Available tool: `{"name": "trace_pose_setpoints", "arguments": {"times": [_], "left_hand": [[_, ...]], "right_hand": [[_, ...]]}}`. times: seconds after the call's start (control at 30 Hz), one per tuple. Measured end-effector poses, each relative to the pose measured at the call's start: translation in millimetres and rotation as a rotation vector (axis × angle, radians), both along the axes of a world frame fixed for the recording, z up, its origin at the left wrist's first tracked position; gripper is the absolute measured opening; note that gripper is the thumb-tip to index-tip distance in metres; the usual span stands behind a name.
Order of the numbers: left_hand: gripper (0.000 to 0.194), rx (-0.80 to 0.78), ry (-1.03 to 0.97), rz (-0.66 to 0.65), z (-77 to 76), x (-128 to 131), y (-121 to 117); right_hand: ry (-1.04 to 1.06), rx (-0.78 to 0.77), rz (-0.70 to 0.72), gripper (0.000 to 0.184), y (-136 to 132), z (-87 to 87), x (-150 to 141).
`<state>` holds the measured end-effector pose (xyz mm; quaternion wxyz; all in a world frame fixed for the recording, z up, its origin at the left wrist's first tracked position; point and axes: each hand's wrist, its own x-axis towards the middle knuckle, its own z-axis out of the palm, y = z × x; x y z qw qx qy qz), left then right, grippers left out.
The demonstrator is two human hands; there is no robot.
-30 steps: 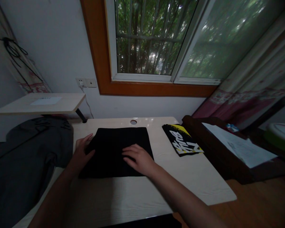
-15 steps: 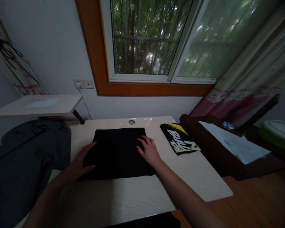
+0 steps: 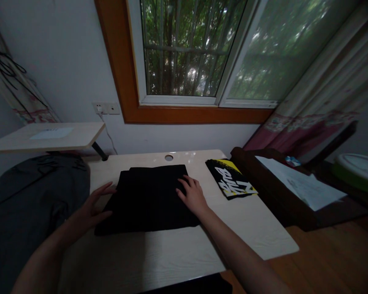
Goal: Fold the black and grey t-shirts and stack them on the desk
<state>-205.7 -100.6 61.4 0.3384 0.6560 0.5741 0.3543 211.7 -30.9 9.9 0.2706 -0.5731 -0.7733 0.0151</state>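
Left hand (image 3: 90,213), black cloth (image 3: 150,200) flat on desk (image 3: 248,232), right hand (image 3: 194,199).
Left: fingers and thumb spread at cloth's nine o'clock edge. Right: fingers slightly parted, at three. Light, even pressure there should steady the fabric; dragging would likely wrinkle it.

Black folded cloth: a flat, dark fabric piece (image 3: 150,200) lying on the pale wood-grain table (image 3: 245,232).
My left hand: open at the cloth's left edge (image 3: 95,210), fingers and thumb spread.
My right hand: resting on the cloth's right side (image 3: 194,197), fingers loosely spread.
Right of the cloth: a black, yellow and white printed fabric piece (image 3: 231,179), lying apart.
Left: a dark grey garment (image 3: 46,192) beside the table.
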Motion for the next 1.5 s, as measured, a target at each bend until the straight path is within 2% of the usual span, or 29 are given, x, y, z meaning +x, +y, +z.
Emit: {"name": "trace_pose_setpoints", "arguments": {"times": [0.07,0.2,0.3,0.37,0.47,0.53,0.6,0.67,0.83,0.97,1.07,1.2,1.3,1.5], "left_hand": [[0.082,-0.013,0.048,-0.017,-4.2,-4,3],[0.067,-0.018,0.172,-0.028,-24.2,-15,19],[0.061,-0.003,0.181,0.047,-32.2,-18,32],[0.060,-0.012,0.109,0.082,-31.4,-18,42],[0.064,-0.148,-0.096,0.072,-26.6,-17,62],[0.066,-0.192,-0.168,0.129,-24.9,-15,78],[0.069,-0.148,-0.134,0.214,-25.8,-11,96],[0.073,-0.094,-0.076,0.243,-28.5,-5,114],[0.071,-0.030,-0.032,0.153,-32.6,9,148],[0.059,0.075,0.029,0.167,-23.5,14,166],[0.051,0.162,0.015,0.248,-12.9,20,177],[0.035,0.157,0.068,0.311,-8.6,29,188],[0.029,0.146,0.066,0.335,-15.7,34,191],[0.041,0.061,-0.063,0.339,-36.4,29,187]], "right_hand": [[-0.003,0.000,-0.009,0.042,-1,0.9,0],[0.040,0.003,0.007,0.043,-1,1.5,1],[0.110,-0.011,0.032,0.044,1,0.5,2],[0.153,-0.023,0.041,0.046,2,-0.4,3],[0.178,-0.044,0.035,0.047,2,-1.8,4],[0.174,-0.058,0.028,0.046,2,-2.8,4],[0.172,-0.065,0.025,0.045,3,-3.9,5],[0.181,-0.066,0.029,0.045,3,-4.9,6],[0.210,-0.076,0.033,0.042,4,-5.4,8],[0.227,-0.079,0.040,0.040,4,-4.2,9],[0.247,-0.071,0.032,0.038,4,-3.3,9],[0.271,-0.035,-0.010,0.034,4,-3.5,9],[0.278,-0.011,-0.029,0.033,4,-4.2,9],[0.277,-0.014,-0.018,0.032,11,-2.3,17]]}}
